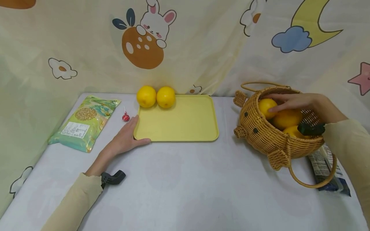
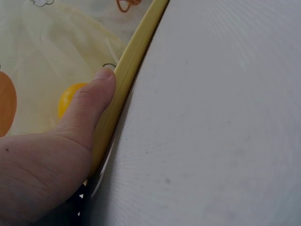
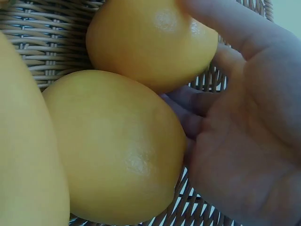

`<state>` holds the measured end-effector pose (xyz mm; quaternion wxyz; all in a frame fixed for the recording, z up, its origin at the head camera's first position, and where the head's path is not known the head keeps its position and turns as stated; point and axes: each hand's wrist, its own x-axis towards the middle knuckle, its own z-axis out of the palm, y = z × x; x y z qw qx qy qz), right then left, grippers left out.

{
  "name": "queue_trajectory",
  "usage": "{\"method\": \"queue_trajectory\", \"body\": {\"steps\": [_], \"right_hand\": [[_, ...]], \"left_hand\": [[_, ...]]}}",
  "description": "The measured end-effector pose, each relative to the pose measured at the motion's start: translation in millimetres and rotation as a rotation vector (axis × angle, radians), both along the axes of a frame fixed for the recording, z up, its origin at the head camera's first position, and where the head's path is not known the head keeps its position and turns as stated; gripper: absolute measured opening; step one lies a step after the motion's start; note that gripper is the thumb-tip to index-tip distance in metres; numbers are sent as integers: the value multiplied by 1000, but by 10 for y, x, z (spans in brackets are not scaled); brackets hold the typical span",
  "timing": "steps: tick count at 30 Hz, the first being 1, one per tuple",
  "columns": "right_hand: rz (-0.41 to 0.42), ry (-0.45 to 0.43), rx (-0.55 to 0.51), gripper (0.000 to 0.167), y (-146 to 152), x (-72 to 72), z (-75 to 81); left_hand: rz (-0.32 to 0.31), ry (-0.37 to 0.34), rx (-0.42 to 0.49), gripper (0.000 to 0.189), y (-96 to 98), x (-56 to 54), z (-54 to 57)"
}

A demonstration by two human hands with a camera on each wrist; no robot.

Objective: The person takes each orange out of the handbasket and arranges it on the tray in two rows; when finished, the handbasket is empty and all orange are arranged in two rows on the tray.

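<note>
My right hand (image 1: 300, 101) reaches into a wicker basket (image 1: 260, 141) with an animal face. Its thumb lies on a round yellow fruit (image 1: 266, 107), and in the right wrist view the fingers bend behind that same fruit (image 3: 150, 42). Another yellow fruit (image 3: 117, 150) sits right beside it in the basket. My left hand (image 1: 125, 136) rests at the near left corner of a pale yellow tray (image 1: 179, 125). The left thumb (image 2: 96, 96) lies straight along the tray's front rim, the fingers along its left side. Two round yellow fruits (image 1: 146, 96) stand at the tray's far left corner.
Left of the tray lie a red-wrapped lollipop (image 1: 125, 116) and a green plastic food bag (image 1: 86, 123). A dark packet (image 1: 329, 170) lies partly under the basket's looped handle (image 1: 312, 185). A printed cloth (image 1: 202, 48) hangs behind the table.
</note>
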<state>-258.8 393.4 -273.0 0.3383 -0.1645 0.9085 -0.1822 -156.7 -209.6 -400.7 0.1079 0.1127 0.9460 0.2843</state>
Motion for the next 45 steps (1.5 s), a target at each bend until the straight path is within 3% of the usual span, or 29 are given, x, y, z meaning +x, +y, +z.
{"method": "queue_trajectory", "body": {"steps": [8, 14, 19, 26, 34, 40, 45], "right_hand": [[13, 51, 11, 73, -13, -6, -8], [24, 132, -3, 67, -35, -9, -7], [42, 150, -25, 65, -38, -5, 12], [1, 97, -30, 67, 5, -4, 63], [-37, 41, 52, 79, 41, -26, 43], [-8, 75, -3, 67, 66, -23, 37], [-17, 46, 7, 71, 79, -30, 26]], "left_hand": [[8, -14, -9, 122, 0, 6, 17], [8, -12, -9, 121, 5, 12, 8], [8, -18, -9, 121, 12, 10, 8], [11, -24, -19, 122, 5, -2, 24], [6, -19, -11, 122, 4, -2, 11], [6, -15, -10, 121, 5, 1, 13], [7, -22, -16, 121, 3, 11, 11]]}}
